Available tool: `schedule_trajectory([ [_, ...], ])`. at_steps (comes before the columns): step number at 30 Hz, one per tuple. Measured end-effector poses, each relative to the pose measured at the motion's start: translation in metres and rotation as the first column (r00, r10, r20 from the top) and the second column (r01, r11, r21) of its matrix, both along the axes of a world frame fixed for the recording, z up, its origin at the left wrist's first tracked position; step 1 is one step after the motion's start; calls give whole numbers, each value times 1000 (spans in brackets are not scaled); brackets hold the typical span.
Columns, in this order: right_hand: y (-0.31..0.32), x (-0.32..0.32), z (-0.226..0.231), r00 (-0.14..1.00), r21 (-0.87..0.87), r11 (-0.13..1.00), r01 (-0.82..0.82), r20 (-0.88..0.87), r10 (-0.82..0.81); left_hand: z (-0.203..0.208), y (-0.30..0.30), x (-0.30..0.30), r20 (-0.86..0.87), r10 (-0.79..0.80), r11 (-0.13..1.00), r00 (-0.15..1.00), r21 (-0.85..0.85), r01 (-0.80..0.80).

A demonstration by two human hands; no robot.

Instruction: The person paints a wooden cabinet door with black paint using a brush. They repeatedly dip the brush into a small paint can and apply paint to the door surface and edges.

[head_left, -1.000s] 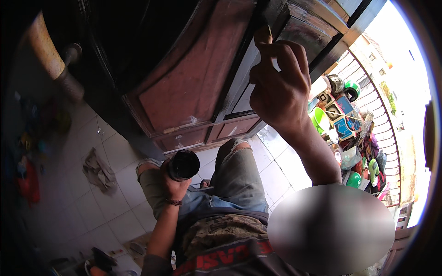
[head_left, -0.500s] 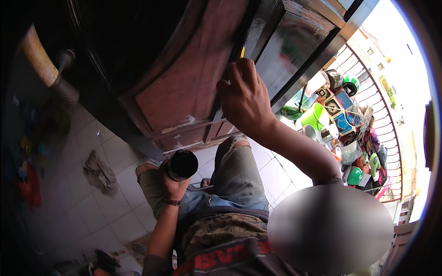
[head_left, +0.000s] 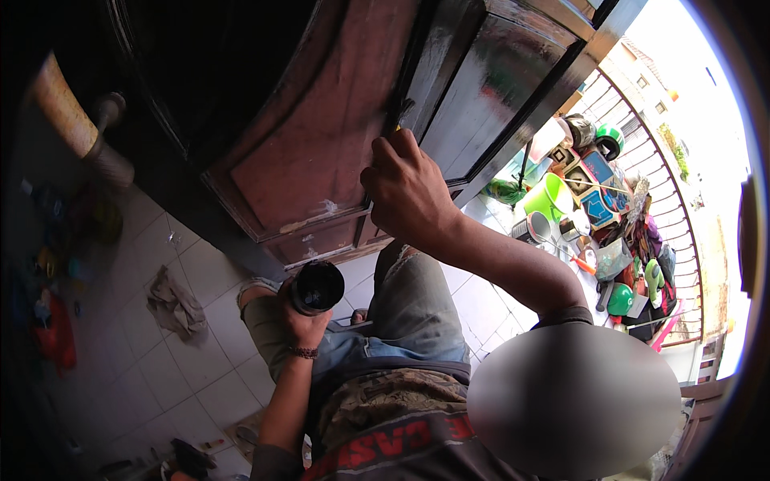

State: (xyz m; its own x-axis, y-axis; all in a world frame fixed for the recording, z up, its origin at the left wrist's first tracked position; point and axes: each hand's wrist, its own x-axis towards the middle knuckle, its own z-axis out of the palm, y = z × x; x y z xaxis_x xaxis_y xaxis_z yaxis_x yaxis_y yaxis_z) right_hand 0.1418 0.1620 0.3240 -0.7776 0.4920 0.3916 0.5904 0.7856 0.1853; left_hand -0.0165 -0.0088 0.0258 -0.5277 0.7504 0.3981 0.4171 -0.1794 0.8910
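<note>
The right hand [head_left: 409, 192] has its fingers clenched around a paintbrush [head_left: 399, 116], bristles touching the wooden door [head_left: 321, 152] at a panel edge. The left hand [head_left: 293, 317] cups a dark paint can [head_left: 318, 286] at knee level. Coating appears underway; reloading the brush likely follows.

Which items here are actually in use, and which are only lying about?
In use: right hand holding a paintbrush against the wooden door; left hand holding a dark can.
Lying about: grey rag on the tiled floor; green bucket; clutter by the railing.
</note>
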Motion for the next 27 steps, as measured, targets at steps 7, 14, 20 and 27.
schedule_trajectory([
  [7,-1,41,36,761,-376,896,-237,-645,-69,3,1,0,17,-8,999,1000,41,8],
  [14,22,32,42,879,-196,958,-210,-467,98,-8,5,1,87,-32,998,996,52,28],
  [20,44,33,88,875,315,937,-153,-397,276,-4,2,1,109,-11,996,994,85,1],
  [27,3,39,100,772,141,970,-196,-587,242,-16,-3,0,221,-37,997,975,74,21],
])
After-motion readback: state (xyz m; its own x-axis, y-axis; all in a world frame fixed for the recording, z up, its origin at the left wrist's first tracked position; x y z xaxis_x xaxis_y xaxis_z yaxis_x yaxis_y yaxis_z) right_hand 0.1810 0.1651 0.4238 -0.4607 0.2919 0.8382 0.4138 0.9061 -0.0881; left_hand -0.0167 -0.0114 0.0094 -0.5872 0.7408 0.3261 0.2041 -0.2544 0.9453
